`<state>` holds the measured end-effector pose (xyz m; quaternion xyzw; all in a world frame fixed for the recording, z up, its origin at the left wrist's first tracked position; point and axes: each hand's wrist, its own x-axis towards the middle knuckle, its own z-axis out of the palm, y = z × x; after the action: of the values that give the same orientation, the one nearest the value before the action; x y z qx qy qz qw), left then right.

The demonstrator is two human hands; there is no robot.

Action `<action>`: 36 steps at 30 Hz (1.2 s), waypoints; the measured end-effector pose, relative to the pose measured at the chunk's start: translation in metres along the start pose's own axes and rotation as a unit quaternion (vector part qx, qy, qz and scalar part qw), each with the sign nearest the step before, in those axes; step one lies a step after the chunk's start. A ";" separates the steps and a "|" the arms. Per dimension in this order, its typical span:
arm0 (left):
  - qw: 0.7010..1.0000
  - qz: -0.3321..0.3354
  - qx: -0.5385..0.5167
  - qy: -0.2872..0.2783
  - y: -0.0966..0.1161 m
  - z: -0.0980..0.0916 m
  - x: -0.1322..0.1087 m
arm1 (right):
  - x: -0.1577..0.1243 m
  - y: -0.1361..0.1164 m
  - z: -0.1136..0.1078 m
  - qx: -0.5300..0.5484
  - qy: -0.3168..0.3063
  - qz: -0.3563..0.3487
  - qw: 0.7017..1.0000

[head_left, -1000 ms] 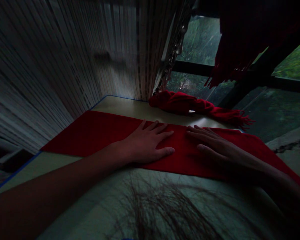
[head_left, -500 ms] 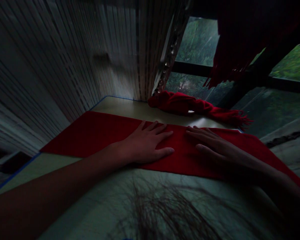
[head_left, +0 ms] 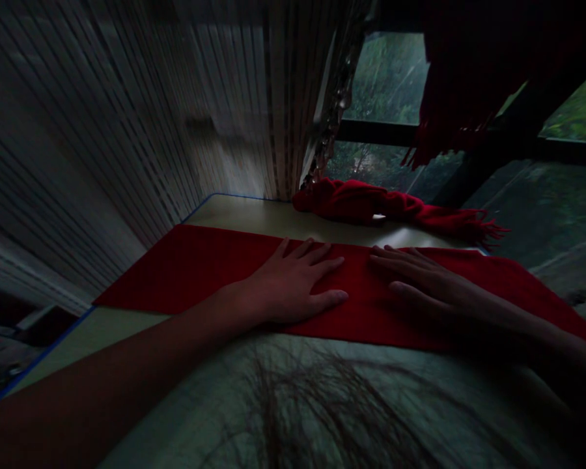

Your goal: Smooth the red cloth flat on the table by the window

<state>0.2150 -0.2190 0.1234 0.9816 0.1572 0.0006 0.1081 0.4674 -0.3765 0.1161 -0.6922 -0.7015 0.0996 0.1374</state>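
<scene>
A long red cloth (head_left: 185,267) lies flat across a pale table (head_left: 254,212) in dim light. My left hand (head_left: 293,283) rests palm down on the middle of the cloth, fingers spread and stretched out. Just right of it, my right hand (head_left: 420,280) also lies flat on the cloth with its fingers extended. Neither hand grips anything.
A bunched red scarf with a fringe (head_left: 371,202) lies at the table's far edge by the window. Another red fringed cloth (head_left: 449,111) hangs above it. Striped blinds (head_left: 151,130) rise on the left. The glossy table front reflects branches (head_left: 312,410).
Both hands stay flat on the cloth in the same pose. Only the camera view has shifted slightly, so everything sits a little further right in the picture.
</scene>
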 end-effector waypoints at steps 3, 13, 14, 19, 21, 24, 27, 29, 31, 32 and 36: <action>1.000 0.002 0.002 0.001 0.000 0.000 0.000 | 0.001 0.002 0.001 -0.002 0.001 -0.009 1.000; 1.000 0.007 0.001 0.004 -0.002 0.000 -0.001 | 0.000 0.005 0.003 0.004 0.005 -0.021 1.000; 1.000 0.006 0.000 0.004 -0.002 0.001 -0.001 | 0.000 0.004 0.003 0.006 0.006 -0.020 1.000; 1.000 0.008 -0.005 0.005 -0.002 0.001 -0.001 | 0.000 0.002 0.002 0.011 0.007 -0.017 1.000; 1.000 0.008 -0.004 0.007 -0.001 0.001 -0.001 | 0.000 0.003 0.002 0.011 0.006 -0.015 1.000; 1.000 0.004 -0.006 0.001 0.000 0.000 -0.001 | 0.001 0.004 0.003 0.010 0.002 -0.013 1.000; 1.000 0.001 -0.004 -0.004 0.000 -0.001 0.000 | 0.001 0.004 0.003 0.010 0.005 -0.018 1.000; 1.000 0.001 -0.003 -0.003 0.000 -0.001 0.000 | 0.001 0.003 0.002 0.009 0.005 -0.015 1.000; 1.000 0.002 -0.003 -0.002 0.000 -0.001 0.000 | 0.001 0.002 0.002 0.008 0.003 -0.009 1.000; 1.000 0.003 -0.003 -0.001 0.000 -0.001 0.000 | 0.001 0.001 0.001 0.008 0.003 -0.008 1.000; 1.000 0.004 -0.002 0.002 -0.001 0.000 -0.001 | 0.001 0.000 0.001 0.009 0.009 -0.019 1.000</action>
<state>0.2136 -0.2188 0.1238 0.9820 0.1533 0.0031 0.1101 0.4666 -0.3755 0.1154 -0.6784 -0.7124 0.0971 0.1512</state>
